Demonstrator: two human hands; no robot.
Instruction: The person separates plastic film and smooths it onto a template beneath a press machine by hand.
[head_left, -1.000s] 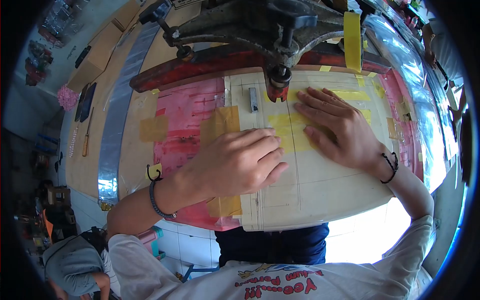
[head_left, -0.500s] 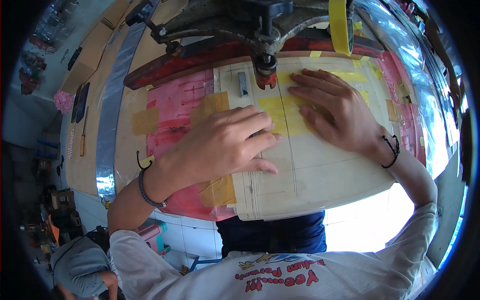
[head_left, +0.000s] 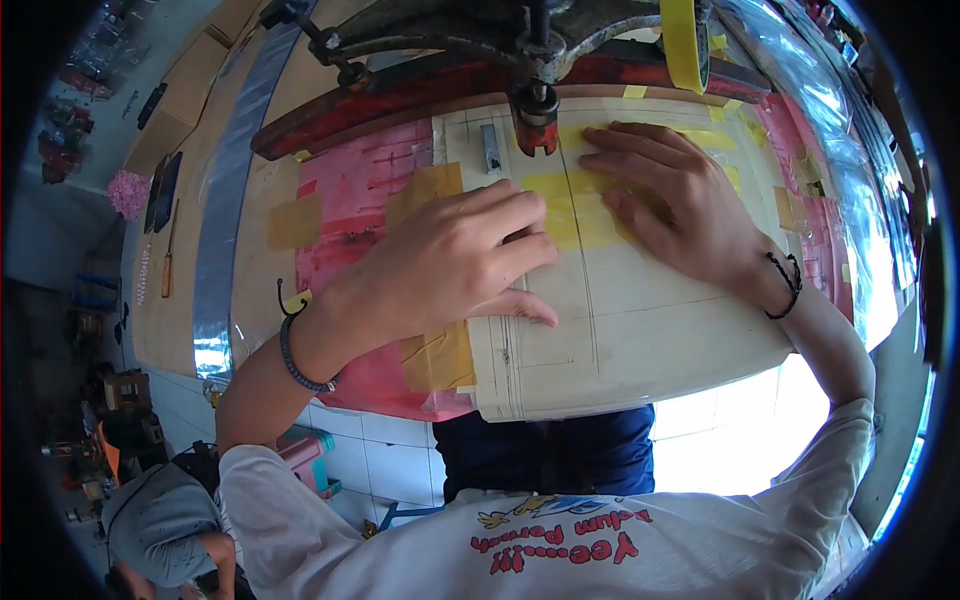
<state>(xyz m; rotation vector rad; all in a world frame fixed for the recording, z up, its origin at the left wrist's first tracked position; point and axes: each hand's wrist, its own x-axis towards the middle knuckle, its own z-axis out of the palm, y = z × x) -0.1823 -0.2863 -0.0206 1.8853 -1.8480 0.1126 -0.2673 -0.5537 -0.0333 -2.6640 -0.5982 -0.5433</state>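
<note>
The left hand [head_left: 460, 255] has dropped its thumb farther from its fingers than a second earlier, while the right hand [head_left: 688, 190] keeps its place on a pale sheet [head_left: 650, 330]. The sheet, off-white and crossed by thin dark lines, lies directly before the person, its near edge curved. Over its left half, the left fingers are curled and the thumb spread; whether they pinch anything cannot be told. Brown tape [head_left: 437, 360] bridges its left edge and a pink sheet [head_left: 340, 190], apparently to fasten the two. On its right half, the right hand lies palm down, fingers slightly parted, over yellow tape [head_left: 568, 215], seemingly to steady the surface. Farther off, a small grey bar [head_left: 490, 148] rests on the sheet's far part, beside a red fitting [head_left: 536, 140] overhanging it. A tape roll [head_left: 684, 45] hangs beyond its far edge, perhaps for easy reach.
</note>
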